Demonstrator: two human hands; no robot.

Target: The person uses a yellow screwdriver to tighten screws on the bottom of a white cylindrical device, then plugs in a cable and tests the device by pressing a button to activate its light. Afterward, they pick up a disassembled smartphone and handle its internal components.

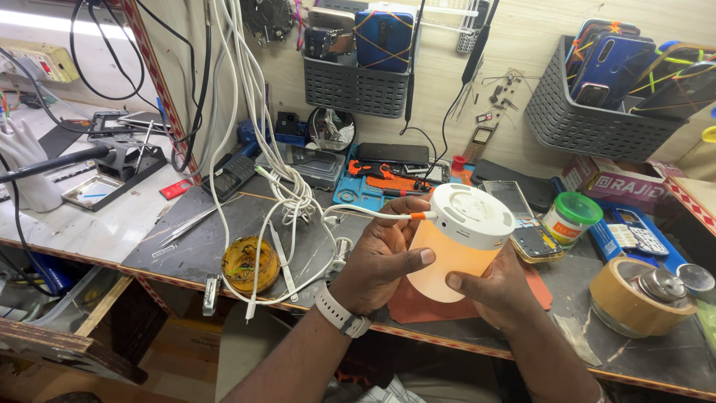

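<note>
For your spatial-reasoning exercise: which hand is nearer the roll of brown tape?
Right. The right hand cups the glowing lamp beside the roll of brown tape; the left hand grips the lamp's far side.

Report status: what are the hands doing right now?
Left hand and right hand grip glowing orange cylindrical lamp. White cable plugged in. Nothing blocking.

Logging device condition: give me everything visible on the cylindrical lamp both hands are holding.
The lamp is a short cylinder with a translucent body glowing warm orange and a white, plastic-looking end cap with moulded rings. It is lit and held tilted above the dark workbench, cap toward the camera. A white cable with an orange-collared plug enters the cap's left side. The left hand grips its left side, thumb across the body; the right hand supports it from below.
</note>
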